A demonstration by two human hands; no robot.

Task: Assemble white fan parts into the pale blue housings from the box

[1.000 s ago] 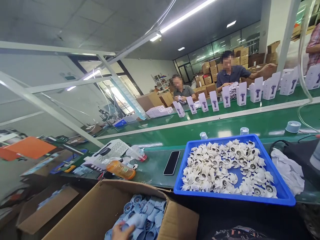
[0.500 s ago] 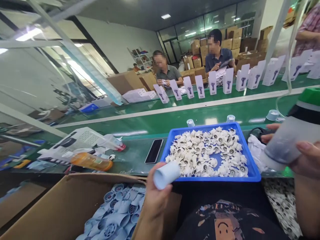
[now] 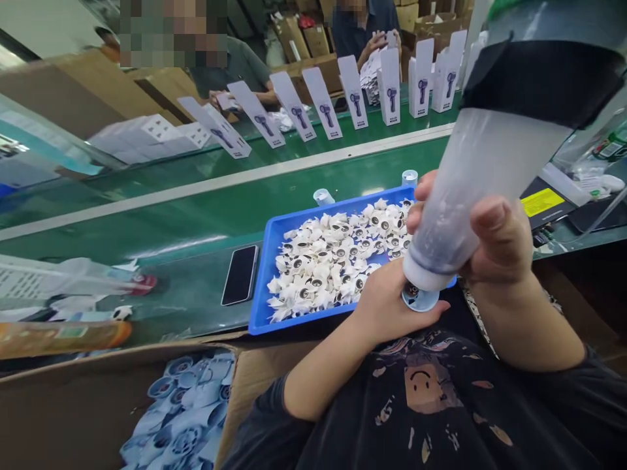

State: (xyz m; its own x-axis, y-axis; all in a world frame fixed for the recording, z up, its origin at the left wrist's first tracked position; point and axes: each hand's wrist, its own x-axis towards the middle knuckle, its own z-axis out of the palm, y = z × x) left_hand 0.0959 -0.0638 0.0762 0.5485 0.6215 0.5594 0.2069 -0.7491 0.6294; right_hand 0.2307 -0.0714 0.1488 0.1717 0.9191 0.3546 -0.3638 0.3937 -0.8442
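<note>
Just brought together: left hand [image 3: 386, 307] closed round pale-blue cup [image 3: 420, 300], right hand [image 3: 494, 248] gripping frosted bottle [image 3: 480, 176], apparently pressed down into it; dosing likely begun.

You have 1 view, from the camera on your head. It looks forward and steeply down over your chest, rolled so the bench [image 3: 186, 307] slopes up to the right. Your right hand [image 3: 494, 241] and bottle [image 3: 480, 176] sit closest, with the left hand [image 3: 392, 307] and its cap [image 3: 421, 300] just below. The tray [image 3: 259, 281] lies beyond, and 2 workers [image 3: 240, 62] are at the top edge.
</note>
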